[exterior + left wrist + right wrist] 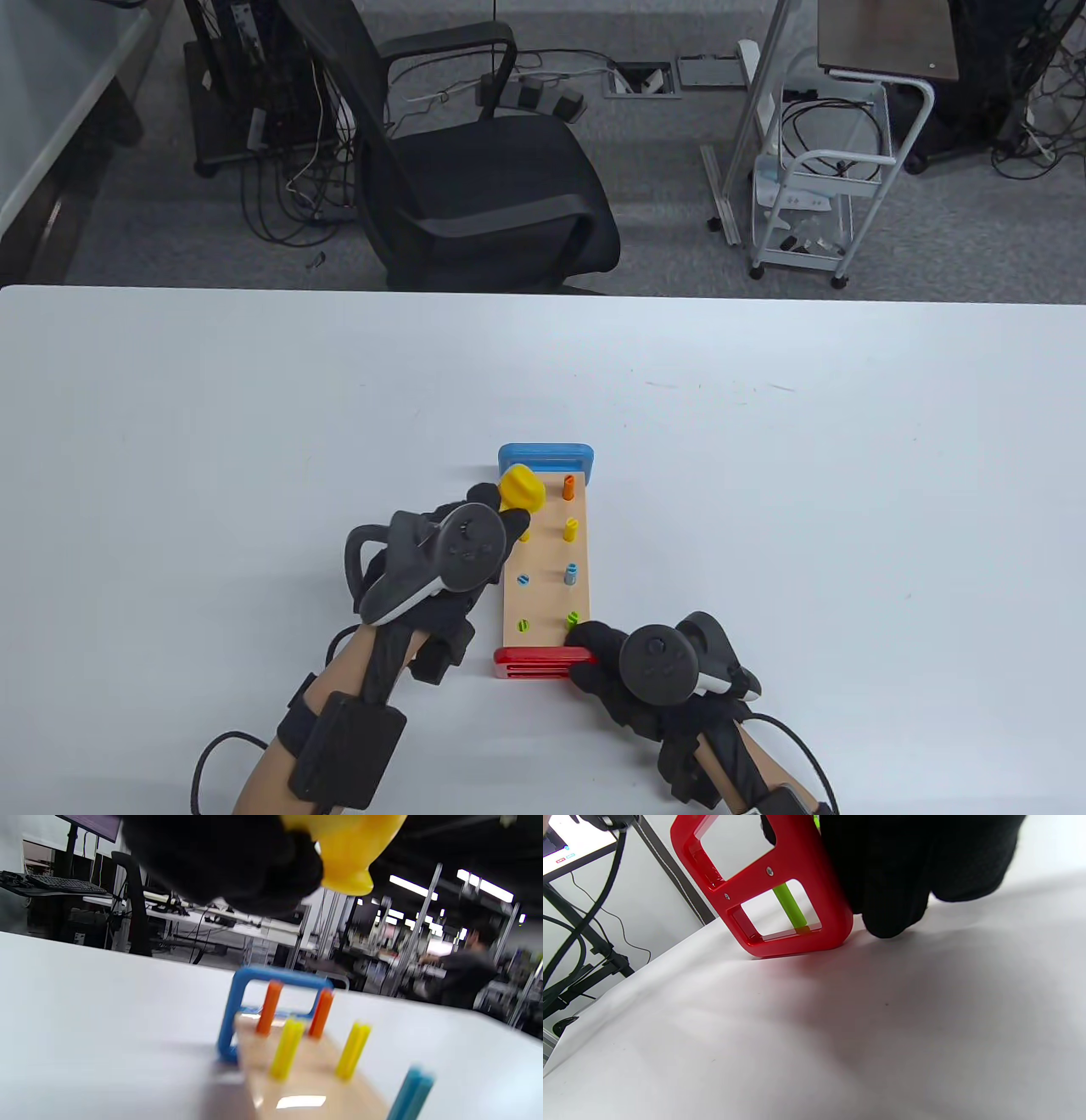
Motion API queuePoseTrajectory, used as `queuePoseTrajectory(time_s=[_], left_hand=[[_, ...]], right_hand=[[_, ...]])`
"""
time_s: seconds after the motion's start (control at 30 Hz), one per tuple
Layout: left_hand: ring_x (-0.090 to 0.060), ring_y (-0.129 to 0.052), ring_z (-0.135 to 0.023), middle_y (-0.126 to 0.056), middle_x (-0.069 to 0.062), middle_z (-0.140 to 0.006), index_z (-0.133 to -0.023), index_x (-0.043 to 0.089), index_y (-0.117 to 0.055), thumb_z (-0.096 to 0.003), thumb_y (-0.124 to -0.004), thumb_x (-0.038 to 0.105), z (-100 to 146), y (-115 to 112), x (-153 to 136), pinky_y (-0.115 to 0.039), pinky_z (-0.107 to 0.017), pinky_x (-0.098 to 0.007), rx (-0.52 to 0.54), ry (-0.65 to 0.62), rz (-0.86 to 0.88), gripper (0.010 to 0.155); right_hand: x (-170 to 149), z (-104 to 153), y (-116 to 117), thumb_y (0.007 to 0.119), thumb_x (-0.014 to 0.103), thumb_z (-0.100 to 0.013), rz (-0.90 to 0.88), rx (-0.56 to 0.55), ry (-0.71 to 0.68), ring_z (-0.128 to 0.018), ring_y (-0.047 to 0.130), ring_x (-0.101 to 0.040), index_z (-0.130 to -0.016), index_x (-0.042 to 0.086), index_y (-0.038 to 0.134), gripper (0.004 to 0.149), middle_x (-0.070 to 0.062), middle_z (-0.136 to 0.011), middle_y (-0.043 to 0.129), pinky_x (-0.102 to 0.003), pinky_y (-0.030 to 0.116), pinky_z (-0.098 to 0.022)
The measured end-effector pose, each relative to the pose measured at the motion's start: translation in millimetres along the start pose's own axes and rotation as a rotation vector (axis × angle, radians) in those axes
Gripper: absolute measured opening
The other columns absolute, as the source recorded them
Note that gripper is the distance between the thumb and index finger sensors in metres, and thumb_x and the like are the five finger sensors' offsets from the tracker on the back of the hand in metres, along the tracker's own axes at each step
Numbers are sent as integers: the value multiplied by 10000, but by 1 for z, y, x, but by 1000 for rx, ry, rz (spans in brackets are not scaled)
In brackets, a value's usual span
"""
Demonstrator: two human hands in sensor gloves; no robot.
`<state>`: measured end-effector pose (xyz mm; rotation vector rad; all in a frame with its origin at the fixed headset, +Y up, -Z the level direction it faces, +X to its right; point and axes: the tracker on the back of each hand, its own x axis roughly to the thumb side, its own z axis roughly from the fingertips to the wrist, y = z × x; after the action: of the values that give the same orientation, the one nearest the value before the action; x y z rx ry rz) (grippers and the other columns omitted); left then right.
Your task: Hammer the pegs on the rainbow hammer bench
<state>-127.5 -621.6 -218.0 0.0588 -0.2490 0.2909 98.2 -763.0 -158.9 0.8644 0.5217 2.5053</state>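
Observation:
The hammer bench (543, 594) is a wooden board with a blue end frame (545, 457) at the far end and a red end frame (539, 662) at the near end. Orange (568, 487), yellow (571, 529), blue (571, 575) and green (573, 619) pegs stand in it in two rows. My left hand (484, 518) grips a yellow hammer (521, 490) above the board's far left pegs; its head shows in the left wrist view (348, 853). My right hand (594, 654) holds the red frame's right corner (797, 899).
The bench stands on a white table (254, 424). A black office chair (475, 170) and a white cart (814, 195) stand beyond the table's far edge.

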Motion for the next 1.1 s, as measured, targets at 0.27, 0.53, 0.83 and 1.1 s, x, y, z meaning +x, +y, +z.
queuePoseTrajectory(time_s=[0.27, 0.53, 0.83, 1.1], left_hand=[[-239, -1003, -104, -1061, -116, -492, -924, 49, -797, -570, -551, 553, -6, -64, -11, -848, -82, -335, -89, 18, -129, 663], [-236, -1005, -214, -1012, -98, -601, -1004, 94, -694, -580, -491, 577, -2, -8, -4, -847, -166, -326, 37, 33, -30, 674], [-191, -993, -144, -1032, -61, -537, -962, 109, -742, -576, -495, 589, -6, -16, -4, -845, -120, -297, -105, 37, -200, 664], [-80, -1018, -199, -996, 69, -608, -976, 182, -620, -557, -390, 622, -10, -59, -12, -895, -168, -214, -344, 91, -398, 650]], right_hand=[[0, 0, 0, 396, 448, -576, 3, 2, 2, -795, 828, -500, -1083, 103, 404, 614, -323, -1043, 701, -664, 690, -582], [0, 0, 0, 397, 449, -576, -2, 1, -2, -794, 828, -500, -1082, 101, 404, 614, -324, -1040, 701, -663, 691, -581], [0, 0, 0, 397, 448, -575, -2, 3, 0, -795, 827, -499, -1082, 102, 403, 614, -325, -1041, 700, -664, 690, -582], [0, -1, 0, 398, 448, -576, -1, -1, -1, -794, 830, -498, -1082, 101, 406, 614, -325, -1038, 704, -664, 691, -581]])
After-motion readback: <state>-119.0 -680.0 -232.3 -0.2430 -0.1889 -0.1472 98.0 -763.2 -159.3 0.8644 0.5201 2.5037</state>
